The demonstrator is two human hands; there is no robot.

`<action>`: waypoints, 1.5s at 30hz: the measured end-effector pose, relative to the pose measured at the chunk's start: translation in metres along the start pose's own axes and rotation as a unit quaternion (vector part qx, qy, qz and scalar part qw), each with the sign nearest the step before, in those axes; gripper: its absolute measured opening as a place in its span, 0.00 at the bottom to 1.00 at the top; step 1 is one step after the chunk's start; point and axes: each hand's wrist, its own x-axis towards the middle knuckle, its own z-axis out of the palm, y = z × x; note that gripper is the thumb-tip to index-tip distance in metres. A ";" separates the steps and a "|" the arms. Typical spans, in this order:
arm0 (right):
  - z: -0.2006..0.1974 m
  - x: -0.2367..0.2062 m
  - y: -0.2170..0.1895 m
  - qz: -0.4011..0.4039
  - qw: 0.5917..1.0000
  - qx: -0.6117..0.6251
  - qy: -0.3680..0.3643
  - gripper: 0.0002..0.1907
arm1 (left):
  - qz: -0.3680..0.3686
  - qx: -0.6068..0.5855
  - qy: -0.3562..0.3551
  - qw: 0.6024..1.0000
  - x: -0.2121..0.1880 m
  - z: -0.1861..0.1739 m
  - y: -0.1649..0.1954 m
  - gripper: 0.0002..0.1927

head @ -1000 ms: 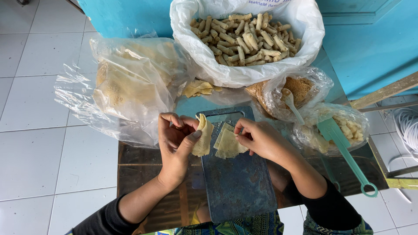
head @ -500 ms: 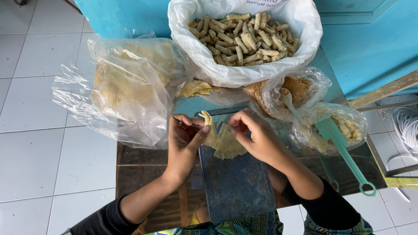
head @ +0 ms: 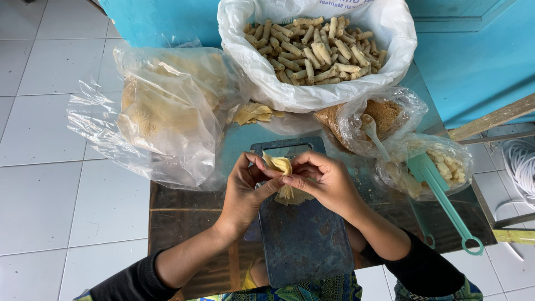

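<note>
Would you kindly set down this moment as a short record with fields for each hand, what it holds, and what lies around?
Left hand: pinches the pale wrapper sheet from its left side
Right hand: fingertips fold the same sheet from the right
Under the hands: dark cutting board on a glass-topped table
Far side: white bag of rolled sticks
Left: clear bag of flat sheets
Right: bag of brown filling; bag with a teal scoop

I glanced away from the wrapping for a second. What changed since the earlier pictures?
The left hand and right hand drew together, folding the flat pastry sheet into a tight bundle pinched between them. The bags and cutting board stayed put.
</note>
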 end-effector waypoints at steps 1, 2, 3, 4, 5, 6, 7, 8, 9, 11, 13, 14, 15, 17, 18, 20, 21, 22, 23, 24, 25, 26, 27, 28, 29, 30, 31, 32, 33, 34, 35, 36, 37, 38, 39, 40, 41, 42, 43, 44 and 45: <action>-0.001 0.000 0.004 -0.003 1.000 0.007 -0.004 0.12 | -0.005 -0.012 0.001 1.000 0.001 -0.001 -0.001 0.18; -0.003 0.001 0.009 0.014 0.999 -0.033 0.005 0.11 | -0.009 -0.025 0.001 1.000 0.002 -0.001 -0.003 0.18; -0.006 0.002 0.013 0.030 0.997 -0.073 0.014 0.10 | -0.014 -0.026 0.008 1.000 0.002 -0.002 -0.003 0.18; -0.009 0.003 0.016 0.046 0.992 -0.112 0.023 0.10 | -0.019 -0.027 0.014 0.999 0.002 -0.003 -0.004 0.18; -0.013 0.005 0.019 0.039 0.993 -0.107 0.024 0.08 | -0.023 -0.028 0.021 0.999 0.002 -0.004 -0.003 0.18; -0.016 0.006 0.021 0.031 0.994 -0.101 0.025 0.07 | -0.005 -0.026 0.029 0.999 0.002 -0.005 -0.003 0.18; -0.021 0.007 0.021 0.025 0.995 -0.095 0.026 0.06 | 0.012 -0.024 0.037 0.999 0.001 -0.006 -0.001 0.17; -0.026 0.007 0.019 0.027 0.993 -0.116 -0.009 0.05 | 0.030 -0.023 0.046 0.998 0.000 -0.006 0.000 0.17; -0.032 0.007 0.016 0.030 0.989 -0.137 -0.044 0.05 | 0.053 -0.039 0.059 0.996 -0.001 -0.006 0.002 0.17; -0.037 0.005 0.008 0.055 0.987 -0.087 -0.126 0.04 | 0.099 -0.072 0.087 0.989 -0.002 -0.007 0.006 0.16; -0.037 0.002 -0.001 0.100 0.970 0.051 -0.214 0.05 | 0.121 -0.075 0.093 0.985 -0.005 -0.009 0.011 0.15; -0.036 0.001 -0.005 0.119 0.967 0.059 -0.219 0.04 | 0.133 -0.077 0.096 0.983 -0.006 -0.009 0.014 0.15; -0.035 -0.001 -0.008 0.139 0.962 0.067 -0.225 0.04 | 0.140 -0.072 0.103 0.982 -0.007 -0.009 0.016 0.15; -0.033 -0.001 -0.012 0.133 0.961 0.062 -0.235 0.04 | 0.151 -0.063 0.117 0.980 -0.009 -0.010 0.019 0.15; -0.035 0.000 -0.013 0.106 0.964 0.046 -0.239 0.04 | 0.164 -0.060 0.116 0.978 -0.010 -0.010 0.020 0.15; -0.042 0.001 -0.014 0.069 0.973 0.022 -0.220 0.04 | 0.191 -0.054 0.111 0.974 -0.012 -0.010 0.022 0.15; -0.046 0.001 -0.014 0.059 0.978 0.014 -0.198 0.05 | 0.191 -0.054 0.111 0.974 -0.012 -0.010 0.023 0.15; -0.049 0.001 -0.014 0.048 0.983 0.006 -0.177 0.05 | 0.192 -0.052 0.112 0.974 -0.012 -0.011 0.024 0.15; -0.050 0.001 -0.014 0.049 0.978 0.001 -0.205 0.05 | 0.192 -0.051 0.113 0.974 -0.012 -0.011 0.025 0.15; -0.050 0.001 -0.013 0.050 0.971 -0.005 -0.232 0.05 | 0.192 -0.052 0.110 0.974 -0.012 -0.011 0.025 0.15; -0.048 0.000 -0.013 0.050 0.965 -0.010 -0.259 0.05 | 0.191 -0.054 0.106 0.974 -0.012 -0.011 0.025 0.14; -0.045 -0.001 -0.013 0.050 0.958 -0.049 -0.278 0.05 | 0.191 -0.056 0.102 0.975 -0.011 -0.010 0.026 0.14; -0.042 -0.002 -0.015 0.050 0.949 -0.087 -0.297 0.05 | 0.184 -0.052 0.097 0.977 -0.011 -0.010 0.026 0.14; -0.037 -0.002 -0.015 0.049 0.939 -0.125 -0.316 0.06 | 0.178 -0.047 0.093 0.979 -0.011 -0.010 0.026 0.14; -0.031 -0.002 -0.016 0.046 0.945 -0.175 -0.272 0.06 | 0.171 -0.042 0.088 0.980 -0.011 -0.009 0.026 0.14; -0.024 -0.001 -0.016 0.042 0.947 -0.223 -0.227 0.08 | 0.169 -0.045 0.083 0.981 -0.011 -0.008 0.026 0.14; -0.019 0.001 -0.017 0.039 0.945 -0.271 -0.181 0.09 | 0.167 -0.049 0.077 0.982 -0.011 -0.008 0.026 0.14; -0.016 0.003 -0.018 0.065 0.942 -0.286 -0.163 0.11 | 0.165 -0.051 0.071 0.982 -0.010 -0.007 0.027 0.14; -0.013 0.005 -0.020 0.093 0.938 -0.300 -0.143 0.13 | 0.163 -0.052 0.066 0.983 -0.011 -0.007 0.027 0.14; -0.011 0.006 -0.021 0.121 0.933 -0.314 -0.124 0.15 | 0.161 -0.054 0.061 0.984 -0.011 -0.007 0.027 0.14; -0.010 0.006 -0.023 0.124 0.932 -0.317 -0.124 0.15 | 0.160 -0.055 0.055 0.984 -0.010 -0.007 0.027 0.14; -0.009 0.007 -0.024 0.127 0.930 -0.320 -0.125 0.15 | 0.159 -0.053 0.056 0.984 -0.010 -0.007 0.027 0.14; -0.009 0.007 -0.025 0.130 0.929 -0.322 -0.126 0.16 | 0.157 -0.050 0.057 0.985 -0.009 -0.006 0.027 0.14; -0.010 0.006 -0.026 0.126 0.929 -0.324 -0.125 0.16 | 0.155 -0.047 0.058 0.985 -0.009 -0.006 0.026 0.14; -0.010 0.006 -0.027 0.122 0.930 -0.325 -0.125 0.16 | 0.154 -0.048 0.059 0.985 -0.009 -0.006 0.026 0.14; -0.011 0.006 -0.028 0.118 0.930 -0.327 -0.124 0.16 | 0.152 -0.049 0.059 0.985 -0.009 -0.006 0.025 0.14; -0.012 0.005 -0.029 0.121 0.929 -0.325 -0.127 0.16 | 0.151 -0.050 0.059 0.985 -0.009 -0.006 0.025 0.14; -0.013 0.005 -0.029 0.124 0.929 -0.324 -0.130 0.16 | 0.151 -0.047 0.058 0.986 -0.008 -0.006 0.025 0.14; -0.014 0.005 -0.029 0.127 0.928 -0.322 -0.134 0.16 | 0.151 -0.045 0.057 0.986 -0.008 -0.006 0.025 0.14; -0.015 0.005 -0.029 0.131 0.928 -0.320 -0.137 0.16 | 0.151 -0.043 0.055 0.986 -0.008 -0.006 0.024 0.14; -0.015 0.005 -0.029 0.135 0.928 -0.317 -0.141 0.16 | 0.149 -0.038 0.053 0.987 -0.008 -0.007 0.024 0.14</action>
